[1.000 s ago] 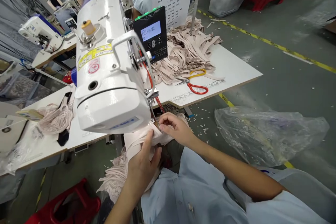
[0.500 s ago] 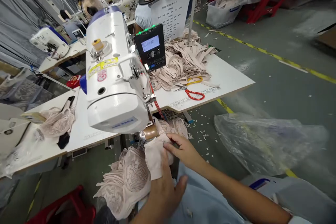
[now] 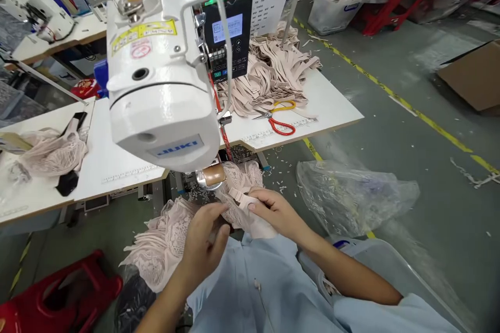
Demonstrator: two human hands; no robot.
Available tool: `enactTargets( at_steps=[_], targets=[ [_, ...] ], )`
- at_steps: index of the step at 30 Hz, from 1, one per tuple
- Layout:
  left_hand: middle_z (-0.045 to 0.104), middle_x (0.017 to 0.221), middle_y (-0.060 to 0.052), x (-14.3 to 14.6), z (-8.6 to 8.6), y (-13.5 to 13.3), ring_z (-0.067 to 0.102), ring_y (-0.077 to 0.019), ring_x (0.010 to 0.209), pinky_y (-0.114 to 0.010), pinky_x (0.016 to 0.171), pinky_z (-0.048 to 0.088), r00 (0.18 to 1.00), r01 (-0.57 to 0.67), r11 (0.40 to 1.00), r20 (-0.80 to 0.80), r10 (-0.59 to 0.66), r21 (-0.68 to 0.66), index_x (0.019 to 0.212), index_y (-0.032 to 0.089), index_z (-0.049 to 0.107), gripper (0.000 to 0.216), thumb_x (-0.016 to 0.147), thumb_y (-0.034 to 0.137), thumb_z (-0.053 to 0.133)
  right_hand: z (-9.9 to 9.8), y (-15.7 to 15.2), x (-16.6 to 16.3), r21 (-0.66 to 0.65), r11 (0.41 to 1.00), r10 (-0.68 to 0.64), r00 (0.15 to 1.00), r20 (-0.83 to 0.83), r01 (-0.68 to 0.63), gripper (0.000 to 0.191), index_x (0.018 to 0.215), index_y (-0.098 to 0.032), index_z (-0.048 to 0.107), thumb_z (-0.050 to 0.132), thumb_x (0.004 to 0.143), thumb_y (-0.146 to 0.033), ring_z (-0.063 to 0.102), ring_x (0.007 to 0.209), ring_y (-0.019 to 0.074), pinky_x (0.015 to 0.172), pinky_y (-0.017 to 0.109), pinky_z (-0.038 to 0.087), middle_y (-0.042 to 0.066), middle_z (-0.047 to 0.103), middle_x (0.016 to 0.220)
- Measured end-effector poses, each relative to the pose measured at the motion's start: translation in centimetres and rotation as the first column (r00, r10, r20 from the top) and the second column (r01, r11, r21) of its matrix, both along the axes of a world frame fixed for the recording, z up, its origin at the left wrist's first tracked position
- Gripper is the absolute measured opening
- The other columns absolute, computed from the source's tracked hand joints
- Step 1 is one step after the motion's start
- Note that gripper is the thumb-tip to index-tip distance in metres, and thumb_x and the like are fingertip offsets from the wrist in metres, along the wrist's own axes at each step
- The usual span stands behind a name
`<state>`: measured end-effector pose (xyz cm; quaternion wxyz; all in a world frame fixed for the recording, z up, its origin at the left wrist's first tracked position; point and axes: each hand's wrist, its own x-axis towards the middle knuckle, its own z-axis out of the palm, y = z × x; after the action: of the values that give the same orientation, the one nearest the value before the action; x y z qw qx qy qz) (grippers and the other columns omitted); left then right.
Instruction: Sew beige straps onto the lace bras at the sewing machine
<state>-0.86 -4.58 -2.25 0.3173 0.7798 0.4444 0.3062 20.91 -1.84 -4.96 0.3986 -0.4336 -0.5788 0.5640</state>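
Note:
My right hand (image 3: 279, 214) pinches the smooth band of a pale pink lace bra (image 3: 235, 212) between thumb and fingers, just in front of the sewing machine's rounded arm end (image 3: 211, 177). To the left of it, my left hand (image 3: 205, 239) has its thumb and fingers apart, with the fingertips close to the lace; whether they touch it I cannot tell. Above both hands is the white sewing machine head (image 3: 167, 119). A pile of similar lace bras (image 3: 156, 255) hangs at the lower left, partly behind my left hand.
Orange-and-red-handled scissors (image 3: 282, 118) lie on the white table (image 3: 332, 101) beside a heap of pink straps (image 3: 269, 80). A control screen (image 3: 228, 34) stands by the machine. A plastic bag (image 3: 351, 197) is on the floor, and a red stool (image 3: 62, 291) stands lower left.
The bra band has come away from the machine's arm end toward my body. My left hand has let go of it and moved left. My right hand still grips it. The view has shifted.

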Motion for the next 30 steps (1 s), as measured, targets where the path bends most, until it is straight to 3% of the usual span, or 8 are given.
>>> enactTargets(
  at_steps=[3, 5, 9, 11, 14, 17, 21, 30],
  targets=[
    [0.046, 0.144, -0.014, 0.5, 1.3, 1.4, 0.040, -0.0269, 0.136, -0.047, 0.111, 0.037, 0.988, 0.155, 0.988, -0.007, -0.155, -0.012, 0.147, 0.020, 0.031, 0.057, 0.093, 0.018, 0.049, 0.4, -0.1, -0.3, 0.070, 0.996, 0.044, 0.997, 0.057, -0.048, 0.016, 0.072, -0.018, 0.059, 0.053, 0.085, -0.024, 0.051, 0.070, 0.0143, 0.065, 0.026, 0.038, 0.000, 0.053, 0.071],
    [0.048, 0.143, -0.015, 0.8, 1.7, 2.4, 0.041, -0.0273, 0.135, -0.047, 0.111, 0.037, 0.969, 0.240, 0.971, -0.052, -0.241, -0.016, 0.147, 0.019, 0.030, 0.059, 0.092, 0.019, 0.052, 0.5, -0.3, -0.5, 0.128, 0.987, 0.074, 0.987, 0.144, -0.093, 0.014, 0.069, -0.018, 0.057, 0.053, 0.082, -0.017, 0.050, 0.067, 0.0131, 0.062, 0.025, 0.037, -0.001, 0.051, 0.069],
    [0.066, 0.089, -0.005, 0.4, 1.2, 3.4, 0.061, -0.0200, 0.085, -0.035, 0.078, 0.051, 0.959, 0.244, 0.968, -0.159, -0.234, 0.050, 0.106, 0.019, 0.058, 0.018, 0.088, 0.022, 0.058, 0.3, -0.8, -0.5, 0.331, 0.927, 0.055, 0.935, 0.350, -0.178, 0.012, 0.073, -0.019, 0.060, 0.055, 0.080, -0.010, 0.050, 0.063, 0.0115, 0.057, 0.023, 0.035, -0.002, 0.051, 0.066],
    [0.061, 0.072, 0.000, -0.1, 0.2, 3.2, 0.056, -0.0158, 0.068, -0.030, 0.064, 0.047, 0.954, 0.259, 0.950, -0.202, -0.223, 0.176, 0.087, 0.019, 0.057, 0.001, 0.089, 0.019, 0.057, -0.1, -1.0, -0.5, 0.520, 0.834, -0.066, 0.902, 0.427, -0.185, 0.011, 0.081, -0.020, 0.063, 0.057, 0.082, -0.010, 0.051, 0.063, 0.0121, 0.059, 0.025, 0.036, -0.001, 0.056, 0.068],
    [0.058, 0.065, 0.002, -0.6, -1.2, 2.2, 0.054, -0.0134, 0.063, -0.029, 0.065, 0.049, 0.955, 0.279, 0.835, -0.226, -0.190, 0.475, 0.082, 0.019, 0.056, 0.011, 0.087, 0.010, 0.057, -0.6, -1.3, -0.6, 0.763, 0.622, -0.252, 0.877, 0.409, -0.177, 0.014, 0.089, -0.021, 0.064, 0.059, 0.084, -0.009, 0.051, 0.061, 0.0126, 0.062, 0.028, 0.038, -0.001, 0.060, 0.067],
    [0.055, 0.058, 0.006, -0.7, -2.0, 1.3, 0.054, -0.0109, 0.059, -0.029, 0.071, 0.054, 0.978, 0.204, 0.720, -0.176, -0.115, 0.663, 0.078, 0.020, 0.055, 0.018, 0.083, 0.004, 0.062, -0.8, -1.4, -0.8, 0.838, 0.524, -0.288, 0.894, 0.344, -0.154, 0.018, 0.092, -0.022, 0.062, 0.061, 0.084, -0.006, 0.051, 0.057, 0.0118, 0.060, 0.028, 0.039, -0.003, 0.061, 0.063],
    [0.053, 0.055, 0.007, -0.5, -1.9, 0.8, 0.053, -0.0093, 0.056, -0.027, 0.070, 0.057, 0.991, 0.131, 0.678, -0.109, -0.076, 0.723, 0.074, 0.020, 0.054, 0.021, 0.080, 0.002, 0.065, -0.6, -1.4, -1.2, 0.857, 0.494, -0.285, 0.904, 0.320, -0.148, 0.020, 0.094, -0.022, 0.061, 0.062, 0.082, -0.006, 0.052, 0.056, 0.0120, 0.058, 0.029, 0.040, -0.003, 0.062, 0.061],
    [0.054, 0.056, 0.006, -1.1, -2.2, 0.7, 0.052, -0.0098, 0.058, -0.029, 0.071, 0.058, 0.993, 0.117, 0.694, -0.082, -0.083, 0.710, 0.078, 0.017, 0.058, 0.017, 0.078, 0.002, 0.067, -0.3, -1.1, -1.9, 0.855, 0.492, -0.251, 0.913, 0.321, -0.165, 0.019, 0.098, -0.021, 0.062, 0.063, 0.085, -0.009, 0.048, 0.055, 0.0106, 0.058, 0.027, 0.037, -0.004, 0.058, 0.060]
  ],
)
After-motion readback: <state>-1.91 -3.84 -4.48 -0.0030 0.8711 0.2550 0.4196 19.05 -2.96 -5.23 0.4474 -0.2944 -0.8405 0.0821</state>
